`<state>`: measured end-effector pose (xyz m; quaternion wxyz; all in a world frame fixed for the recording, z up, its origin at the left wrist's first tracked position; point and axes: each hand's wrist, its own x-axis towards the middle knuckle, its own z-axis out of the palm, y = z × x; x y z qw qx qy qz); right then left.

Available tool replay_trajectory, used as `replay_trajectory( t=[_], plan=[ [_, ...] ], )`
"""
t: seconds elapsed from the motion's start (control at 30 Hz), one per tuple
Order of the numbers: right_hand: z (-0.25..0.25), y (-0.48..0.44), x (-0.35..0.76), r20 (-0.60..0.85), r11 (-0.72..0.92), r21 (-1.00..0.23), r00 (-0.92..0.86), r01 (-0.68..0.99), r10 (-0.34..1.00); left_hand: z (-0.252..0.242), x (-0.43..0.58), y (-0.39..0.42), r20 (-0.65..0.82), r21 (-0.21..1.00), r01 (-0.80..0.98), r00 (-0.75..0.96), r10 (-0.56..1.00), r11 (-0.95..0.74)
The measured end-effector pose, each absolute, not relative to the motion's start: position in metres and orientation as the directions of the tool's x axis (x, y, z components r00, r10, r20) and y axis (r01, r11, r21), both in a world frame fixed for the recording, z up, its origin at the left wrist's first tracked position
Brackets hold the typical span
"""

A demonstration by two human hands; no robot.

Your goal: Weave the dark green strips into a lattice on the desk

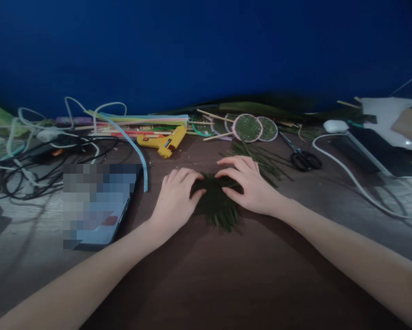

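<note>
A small mat of dark green leaf strips (214, 197), apparently woven, lies flat on the brown table in front of me, its loose ends fanning towards me. My left hand (178, 195) is curled round its left edge, thumb and index finger bent in over the strips. On the opposite side, my right hand (249, 185) grips the mat in the same way, with the fingertips near the upper middle. Just behind my right hand lie several loose green strips (268, 165). How the strips cross under my fingers is too dark to make out.
A phone (123, 215) stands propped at the left, near a pale blue strip (133, 146). Behind are a yellow glue gun (164, 142), round green fans (247, 128) on sticks and black-handled scissors (305, 160). Cables (16, 169) tangle at the left; a white cable (350, 174) curves at the right.
</note>
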<state>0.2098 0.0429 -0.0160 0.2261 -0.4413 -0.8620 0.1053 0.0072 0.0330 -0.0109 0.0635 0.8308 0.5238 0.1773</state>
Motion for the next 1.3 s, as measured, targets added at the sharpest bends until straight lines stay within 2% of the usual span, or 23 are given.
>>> replay_trajectory(
  t=[0.87,1.3],
  plan=[
    [-0.0155,0.0432,0.21,0.261,0.583,-0.366,-0.522,0.725,0.812,-0.0115,0.0074,0.0335,0.23,0.288,0.856,0.372,0.899,-0.428],
    [-0.0163,0.0428,0.2104,0.337,0.621,-0.339,-0.525,0.707,0.782,-0.0127,0.0072,0.0341,0.233,0.284,0.846,0.395,0.889,-0.451]
  ],
)
